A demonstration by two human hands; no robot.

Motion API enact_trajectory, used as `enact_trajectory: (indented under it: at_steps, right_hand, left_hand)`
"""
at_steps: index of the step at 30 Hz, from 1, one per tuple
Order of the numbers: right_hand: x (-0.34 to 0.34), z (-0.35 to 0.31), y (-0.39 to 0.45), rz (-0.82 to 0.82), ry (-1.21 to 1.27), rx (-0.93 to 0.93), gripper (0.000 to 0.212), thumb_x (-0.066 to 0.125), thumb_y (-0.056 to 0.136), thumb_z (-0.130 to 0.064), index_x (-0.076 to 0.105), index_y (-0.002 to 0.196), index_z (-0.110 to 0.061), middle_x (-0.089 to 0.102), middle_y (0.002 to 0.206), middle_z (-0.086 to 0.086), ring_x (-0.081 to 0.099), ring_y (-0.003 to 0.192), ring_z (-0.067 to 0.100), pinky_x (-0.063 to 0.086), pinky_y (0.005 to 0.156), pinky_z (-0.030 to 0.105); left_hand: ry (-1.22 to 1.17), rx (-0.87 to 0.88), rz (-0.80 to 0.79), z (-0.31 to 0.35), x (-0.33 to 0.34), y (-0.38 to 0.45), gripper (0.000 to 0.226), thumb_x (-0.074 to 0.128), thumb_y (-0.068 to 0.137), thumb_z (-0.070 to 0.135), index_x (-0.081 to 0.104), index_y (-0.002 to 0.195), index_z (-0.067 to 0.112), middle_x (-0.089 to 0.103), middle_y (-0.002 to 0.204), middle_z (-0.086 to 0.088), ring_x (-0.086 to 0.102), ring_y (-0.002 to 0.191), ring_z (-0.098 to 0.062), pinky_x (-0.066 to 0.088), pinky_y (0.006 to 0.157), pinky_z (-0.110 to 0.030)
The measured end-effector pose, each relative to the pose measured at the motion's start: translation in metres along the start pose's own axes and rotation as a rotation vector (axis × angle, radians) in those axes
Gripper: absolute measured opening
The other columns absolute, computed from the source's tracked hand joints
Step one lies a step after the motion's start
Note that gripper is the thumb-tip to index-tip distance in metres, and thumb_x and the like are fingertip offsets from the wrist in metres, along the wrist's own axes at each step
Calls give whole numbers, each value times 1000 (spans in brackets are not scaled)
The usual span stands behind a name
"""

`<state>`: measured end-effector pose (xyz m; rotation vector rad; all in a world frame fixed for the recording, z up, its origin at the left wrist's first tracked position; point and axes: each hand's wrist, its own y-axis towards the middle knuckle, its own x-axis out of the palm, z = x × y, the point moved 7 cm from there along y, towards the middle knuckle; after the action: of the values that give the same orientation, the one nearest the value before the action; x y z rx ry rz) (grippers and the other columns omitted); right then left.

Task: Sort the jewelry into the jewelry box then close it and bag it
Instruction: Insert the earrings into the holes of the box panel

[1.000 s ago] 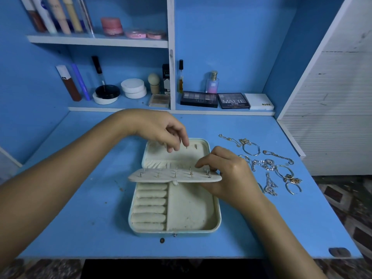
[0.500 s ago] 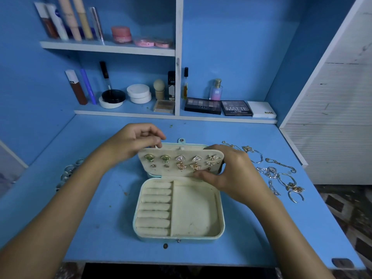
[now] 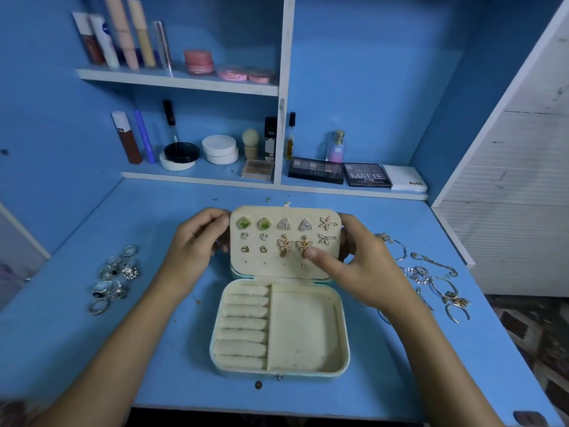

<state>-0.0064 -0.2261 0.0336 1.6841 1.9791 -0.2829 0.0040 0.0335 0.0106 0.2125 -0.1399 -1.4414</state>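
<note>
Holding the earring panel point(image 3: 284, 241) at its side edges, my left hand point(image 3: 197, 241) and right hand point(image 3: 357, 266) grip it above the jewelry box point(image 3: 280, 328) mid-bench. It looks light, stiff; rings point(image 3: 114, 278) wait at nine o'clock.

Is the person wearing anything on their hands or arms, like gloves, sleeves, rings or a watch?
Nothing shows. The left hand and right hand are bare, with no gloves, and no rings or watch are visible. Both forearms are uncovered to the picture's edge, so no sleeve is in view.

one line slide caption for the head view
Both hands hold the earring panel upright in the open jewelry box.
</note>
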Motion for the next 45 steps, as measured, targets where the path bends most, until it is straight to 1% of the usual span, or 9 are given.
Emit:
enact_trajectory:
  at_steps: [3,8,11,16,22,32,35,39,45]
  right_hand:
    - [0,0,1,31,-3,-6,19,57,94,-49,61,109,-38,60,75,2,58,71,16,51,71,34]
    - [0,7,3,96,43,94,42,36,106,-36,55,85,-5,41,67,2,40,63,13,35,60,23]
    - [0,14,7,97,20,162,43,36,107,-35,37,71,-10,34,60,-8,32,56,9,29,54,22]
    - [2,19,11,74,-45,201,44,37,106,-34,35,66,-15,33,52,-12,30,49,7,26,48,20]
    - [5,21,12,77,-53,219,46,37,106,-31,34,63,-16,34,43,-14,30,45,5,27,45,17]
    - [0,31,29,70,-126,258,49,42,104,-35,42,61,-11,43,51,-5,37,48,12,34,52,26]
    - [-5,29,41,116,-204,219,48,48,102,-32,47,57,-14,42,45,-9,37,46,9,33,46,19]
    - [-4,19,60,139,-217,182,26,55,99,-29,74,86,-17,71,70,2,66,72,22,51,62,26]
    - [6,9,93,120,-316,108,21,56,97,-26,75,93,-19,65,66,2,56,61,16,40,53,18]
  left_hand:
    - [22,32,10,2,1,-2,17,52,89,22,67,87,14,64,67,6,54,59,-8,40,55,-14]
    - [186,10,-41,-4,7,-8,13,59,90,33,69,87,25,71,82,5,61,74,-9,49,69,-21]
    - [343,-16,-4,-9,5,-8,16,57,86,43,68,88,31,71,83,10,60,73,-10,47,69,-25]
    - [528,57,58,-8,5,-6,10,65,94,21,68,85,23,61,85,5,57,80,-10,43,69,-13]
    - [617,13,14,-15,6,-3,13,61,96,26,66,85,21,58,88,6,56,82,-4,39,68,-10]
    - [562,-20,-35,-18,7,-1,15,58,98,27,65,87,20,58,91,6,57,83,-8,43,72,-22]
    - [529,-24,-44,-18,8,-2,15,57,98,26,65,86,21,58,91,5,58,84,-11,43,73,-23]
    - [523,-17,-43,-18,7,-2,16,58,98,27,63,83,23,55,88,7,56,81,-11,42,72,-24]
    - [522,3,-26,-16,7,-2,18,60,96,26,60,78,29,55,85,8,54,77,-6,38,68,-17]
